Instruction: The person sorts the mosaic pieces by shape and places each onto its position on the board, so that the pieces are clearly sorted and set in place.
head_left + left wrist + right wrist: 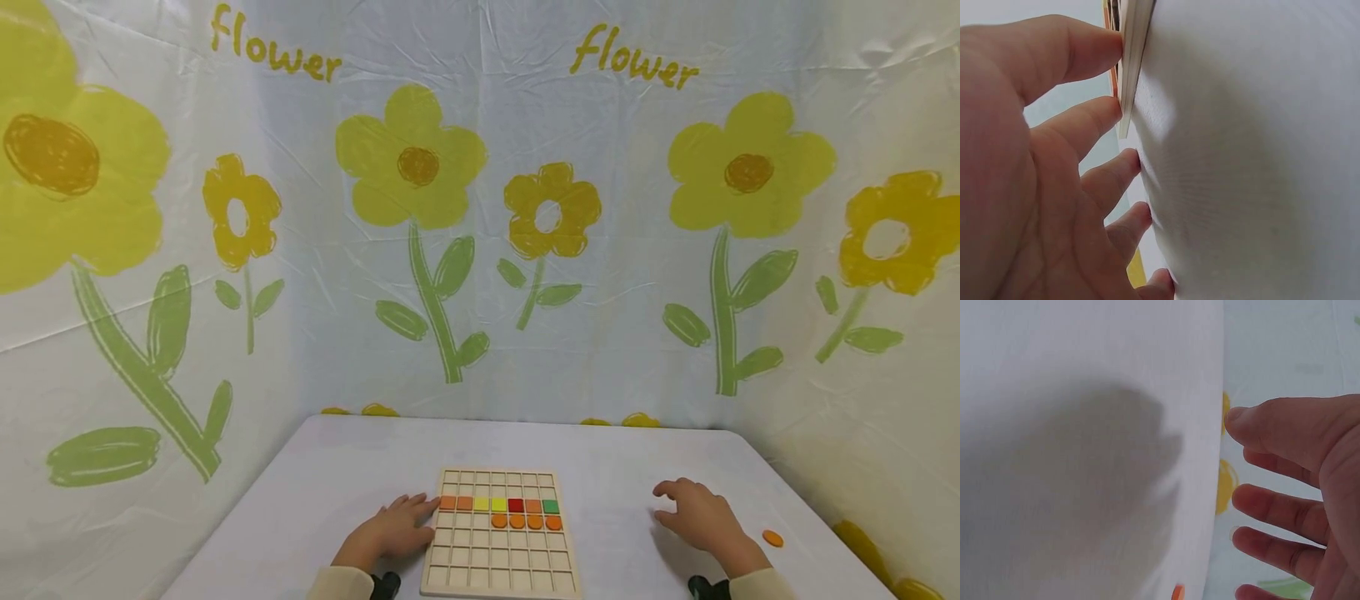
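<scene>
A wooden grid board (498, 557) lies flat on the white table. Across it runs a row of coloured squares (515, 505) in orange, yellow, red and green. Just below that row, several orange discs (517, 521) fill cells on the right side. My left hand (393, 527) touches the board's left side; in the left wrist view, thumb and index fingertips meet the board's edge (1132, 62), while the other fingertips rest at the table. Over the table to the right, my right hand (701, 517) hovers with loosely bent fingers and holds nothing. A loose orange disc (772, 539) lies beyond it.
The white table (615, 467) has rounded far corners. A white cloth (525, 367) printed with flowers hangs behind it and along both sides. The loose orange disc (1177, 592) also shows at the bottom of the right wrist view.
</scene>
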{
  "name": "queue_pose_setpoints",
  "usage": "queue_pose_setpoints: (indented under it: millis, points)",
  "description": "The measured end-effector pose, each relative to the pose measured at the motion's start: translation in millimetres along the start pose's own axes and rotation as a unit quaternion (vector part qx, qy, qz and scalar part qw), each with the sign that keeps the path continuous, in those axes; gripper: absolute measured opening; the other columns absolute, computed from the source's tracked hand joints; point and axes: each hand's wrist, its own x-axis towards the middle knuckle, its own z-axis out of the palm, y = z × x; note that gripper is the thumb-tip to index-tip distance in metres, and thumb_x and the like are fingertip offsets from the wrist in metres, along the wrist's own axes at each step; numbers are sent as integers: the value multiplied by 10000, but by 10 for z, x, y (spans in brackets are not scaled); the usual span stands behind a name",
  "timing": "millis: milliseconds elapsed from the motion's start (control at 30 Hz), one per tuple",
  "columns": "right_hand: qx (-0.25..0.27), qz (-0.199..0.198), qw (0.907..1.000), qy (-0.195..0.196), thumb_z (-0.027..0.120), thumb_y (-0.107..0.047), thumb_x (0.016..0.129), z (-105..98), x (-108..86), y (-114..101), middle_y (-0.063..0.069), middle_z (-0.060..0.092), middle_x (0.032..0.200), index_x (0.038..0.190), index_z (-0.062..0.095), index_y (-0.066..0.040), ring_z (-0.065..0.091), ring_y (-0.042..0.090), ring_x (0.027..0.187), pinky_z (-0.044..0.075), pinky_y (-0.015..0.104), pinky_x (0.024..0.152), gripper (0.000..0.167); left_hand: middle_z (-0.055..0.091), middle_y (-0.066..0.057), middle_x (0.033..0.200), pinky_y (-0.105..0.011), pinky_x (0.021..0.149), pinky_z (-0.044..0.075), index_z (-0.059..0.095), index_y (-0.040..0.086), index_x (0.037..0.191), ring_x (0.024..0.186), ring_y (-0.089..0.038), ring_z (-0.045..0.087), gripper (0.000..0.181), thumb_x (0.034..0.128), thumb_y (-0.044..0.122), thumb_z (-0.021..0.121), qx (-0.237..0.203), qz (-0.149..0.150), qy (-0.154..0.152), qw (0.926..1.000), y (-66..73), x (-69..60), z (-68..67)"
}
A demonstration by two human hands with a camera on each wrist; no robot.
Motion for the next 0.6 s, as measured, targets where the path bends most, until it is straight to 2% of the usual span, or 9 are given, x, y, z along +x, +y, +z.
queue_pose_setpoints:
  millis: [300, 600]
  points:
    - [-36, 390, 9992, -89, 727, -355, 827, -71, -90, 447, 128, 655, 1000, 1112, 653, -77, 627, 330, 892, 489, 569, 652, 404, 451, -144, 1483, -724, 1096, 206, 511, 166, 1416, 1399, -479, 308, 550, 892, 331, 550, 2, -61, 4, 10000, -14, 20, 4]
    - [-58, 1119, 9927, -446, 703, -338, 842, -127, -143, 769, 271, 621, 1102, 1182, 615, -14, 607, 423, 925, 472, 645, 718, 477, 451, -154, 1479, -731, 1091, 199, 514, 165, 1413, 1395, -489, 306, 543, 895, 325, 553, -31, -23, 33, 10000, -29, 10, 28]
